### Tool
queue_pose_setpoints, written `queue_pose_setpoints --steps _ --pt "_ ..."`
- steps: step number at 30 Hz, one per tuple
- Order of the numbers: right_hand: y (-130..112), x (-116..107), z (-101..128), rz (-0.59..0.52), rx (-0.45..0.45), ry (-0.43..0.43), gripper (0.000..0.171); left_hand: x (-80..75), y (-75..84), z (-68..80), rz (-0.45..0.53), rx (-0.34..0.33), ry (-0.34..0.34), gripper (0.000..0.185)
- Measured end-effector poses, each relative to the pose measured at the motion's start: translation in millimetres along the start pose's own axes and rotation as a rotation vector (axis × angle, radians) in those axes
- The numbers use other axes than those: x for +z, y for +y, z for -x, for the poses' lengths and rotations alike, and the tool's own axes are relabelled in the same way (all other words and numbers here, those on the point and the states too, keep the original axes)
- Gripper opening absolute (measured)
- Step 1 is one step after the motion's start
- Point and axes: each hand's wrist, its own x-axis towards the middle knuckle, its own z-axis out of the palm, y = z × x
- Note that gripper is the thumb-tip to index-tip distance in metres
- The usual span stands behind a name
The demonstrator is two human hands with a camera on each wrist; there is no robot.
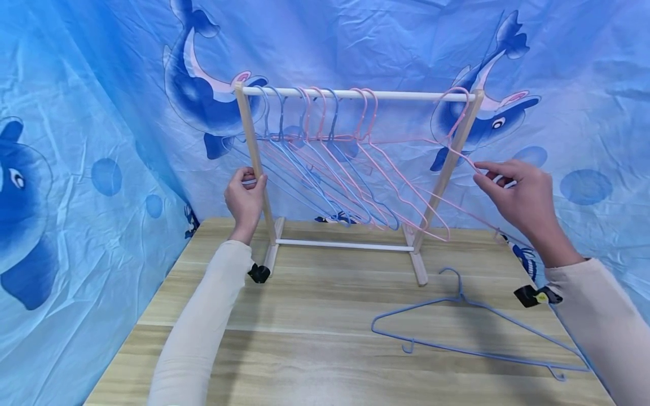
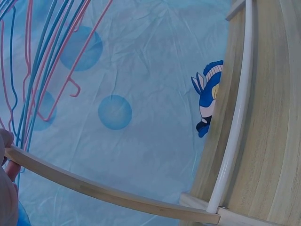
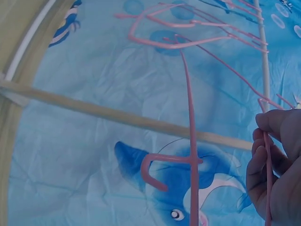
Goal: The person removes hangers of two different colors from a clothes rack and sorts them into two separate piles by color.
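My left hand (image 1: pixel 245 197) grips the left wooden post of a small clothes rack (image 1: pixel 355 95). In the left wrist view, its fingers lie on both sides of the post (image 2: pixel 94 188). My right hand (image 1: pixel 528 194) pinches the shoulder of a pink hanger (image 1: pixel 453 128) between thumb and fingers. That hanger's hook overlaps the white rod at its right end, and its long bar (image 3: pixel 192 127) slants down in front of the right post in the right wrist view. Several blue and pink hangers (image 1: pixel 332 115) hang along the rod, bunched toward the left and middle.
A blue hanger (image 1: pixel 460 286) lies flat on the wooden table (image 1: pixel 315 361) at the right front. The rack's feet (image 1: pixel 418 269) stand toward the table's back. A blue dolphin-print cloth (image 1: pixel 117 242) rises behind and at the sides.
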Motion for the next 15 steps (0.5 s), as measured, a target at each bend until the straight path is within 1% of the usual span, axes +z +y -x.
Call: queue_pose_setpoints --steps 2,6,15 --pt "5 1 4 0.010 -0.034 0.016 0.028 -0.1 -0.2 -0.2 0.002 -0.002 0.002 0.028" --pt "13 4 11 0.038 -0.075 0.035 0.025 -0.4 -0.7 -0.4 0.004 0.001 0.006 0.028" --pt "31 15 27 0.050 -0.137 0.026 0.020 -1.3 -0.1 -0.5 0.007 0.003 0.001 0.028"
